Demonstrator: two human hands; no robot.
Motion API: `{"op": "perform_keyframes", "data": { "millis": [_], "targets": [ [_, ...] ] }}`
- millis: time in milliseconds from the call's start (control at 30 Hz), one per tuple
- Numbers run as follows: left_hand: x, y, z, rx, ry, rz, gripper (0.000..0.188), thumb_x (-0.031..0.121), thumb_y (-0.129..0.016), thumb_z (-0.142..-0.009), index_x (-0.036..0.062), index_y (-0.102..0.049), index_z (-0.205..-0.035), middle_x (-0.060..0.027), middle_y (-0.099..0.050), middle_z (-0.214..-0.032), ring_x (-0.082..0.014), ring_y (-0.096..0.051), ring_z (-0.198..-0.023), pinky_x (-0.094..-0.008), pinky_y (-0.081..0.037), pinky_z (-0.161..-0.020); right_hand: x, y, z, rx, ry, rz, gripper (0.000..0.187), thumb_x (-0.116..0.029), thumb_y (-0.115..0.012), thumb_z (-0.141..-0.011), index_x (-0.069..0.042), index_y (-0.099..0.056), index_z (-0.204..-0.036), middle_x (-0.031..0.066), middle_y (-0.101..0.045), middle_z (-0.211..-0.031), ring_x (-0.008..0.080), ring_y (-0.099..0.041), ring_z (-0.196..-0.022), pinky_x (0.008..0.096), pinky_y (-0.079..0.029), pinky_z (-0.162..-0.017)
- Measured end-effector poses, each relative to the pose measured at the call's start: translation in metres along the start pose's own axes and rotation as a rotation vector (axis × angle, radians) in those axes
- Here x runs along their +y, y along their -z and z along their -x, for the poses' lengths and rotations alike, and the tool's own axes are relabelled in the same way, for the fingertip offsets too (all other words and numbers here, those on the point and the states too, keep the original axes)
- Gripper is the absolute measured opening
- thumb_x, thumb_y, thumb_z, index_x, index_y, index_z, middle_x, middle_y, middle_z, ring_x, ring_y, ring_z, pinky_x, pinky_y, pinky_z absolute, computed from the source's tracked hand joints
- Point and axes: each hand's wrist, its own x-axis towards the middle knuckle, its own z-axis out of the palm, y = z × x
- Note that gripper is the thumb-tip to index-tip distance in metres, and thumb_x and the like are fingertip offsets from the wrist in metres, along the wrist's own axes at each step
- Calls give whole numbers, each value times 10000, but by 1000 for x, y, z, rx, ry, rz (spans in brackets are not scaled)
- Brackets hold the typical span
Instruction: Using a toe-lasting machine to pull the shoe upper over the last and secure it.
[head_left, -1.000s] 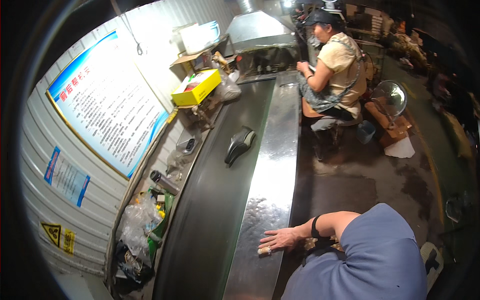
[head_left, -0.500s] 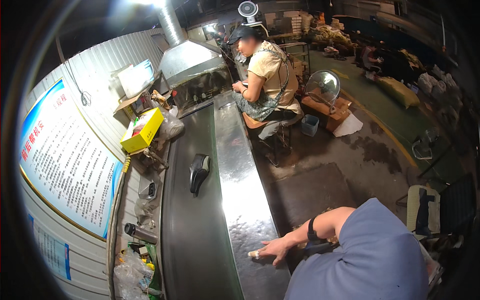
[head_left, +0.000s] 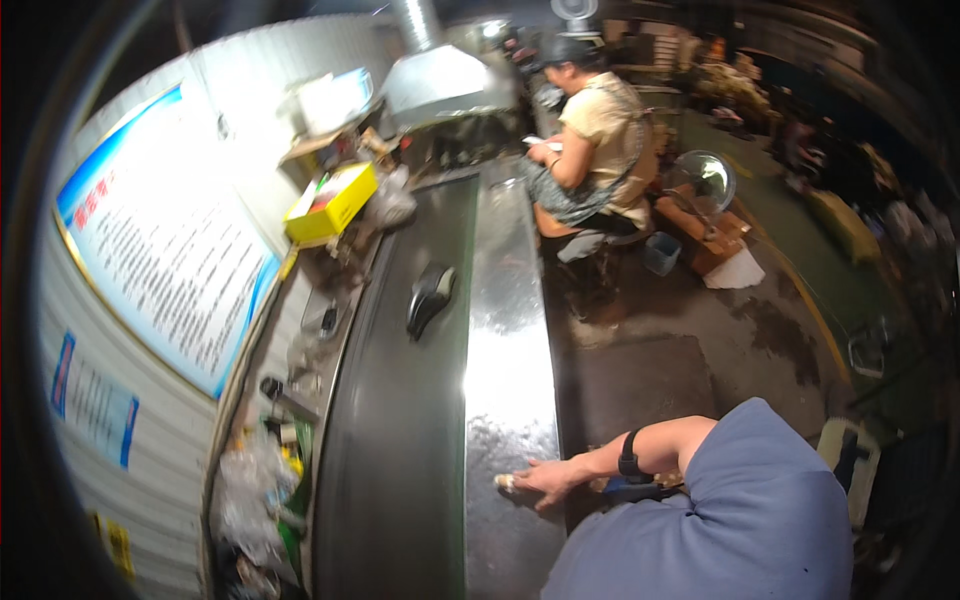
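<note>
My right hand (head_left: pixel 537 482) lies palm down on a shiny metal ledge (head_left: pixel 510 400), reaching in from the right with a dark band on the wrist. Its fingers are spread, and a whitish wrap covers one fingertip. I see nothing held in it. Past the ledge, a dark shoe (head_left: pixel 430 300) rests on the black belt (head_left: pixel 400 430), apart from the hand. My left hand is out of view.
Across the belt, a side shelf carries a yellow box (head_left: pixel 332 204), a dark bottle (head_left: pixel 288 398) and plastic bags (head_left: pixel 255 480). A metal hood (head_left: pixel 440 78) stands at the far end. A seated co-worker (head_left: pixel 600 140) holds something white. A bucket (head_left: pixel 661 254) stands on the floor.
The view has swung left, so most of the scene sits further right. My right hand stays spread on the ledge. The co-worker's head is bent lower, and something white now shows in their hands.
</note>
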Motion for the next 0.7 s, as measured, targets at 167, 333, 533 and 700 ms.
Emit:
{"op": "perform_keyframes", "data": {
  "millis": [167,333,533,700],
  "targets": [
    [-70,-67,-4,114,197,367,586,299,-717,-933,-103,-534,-1318,-262,-674,-1161,-330,-667,-1058,-414,-522,-907,-98,36,-25,-255,31,-495,744,-396,-708,-901,24,-381,-1419,272,-493,-1375,404,-510,-1256,461,-433,-1022],
    [154,-18,-3,76,330,782,321,211,-728,-921,-46,-605,-1068,-146,-702,-975,-215,-643,-869,-369,-517,-823,-170,33,-25,345,680,-500,782,-343,-717,-915,5,-325,-1495,257,-454,-1427,391,-472,-1310,448,-390,-1091],
    [265,1,38,-119,344,1332,288,217,-703,-964,-37,-645,-1086,-75,-700,-913,-109,-617,-845,-298,-506,-772,-130,47,23,17,76,-1212,611,-147,-680,-967,-38,-365,-1479,102,-635,-1108,160,-651,-947,323,-544,-860],
    [234,-27,92,-230,468,1126,297,187,-626,-1003,-57,-640,-1173,-102,-723,-1032,-138,-672,-913,-278,-526,-852,-45,61,62,-126,-401,-1910,782,-142,-667,-971,-213,-176,-1575,-41,-557,-926,86,-593,-775,556,-534,-957]
  ]
}}
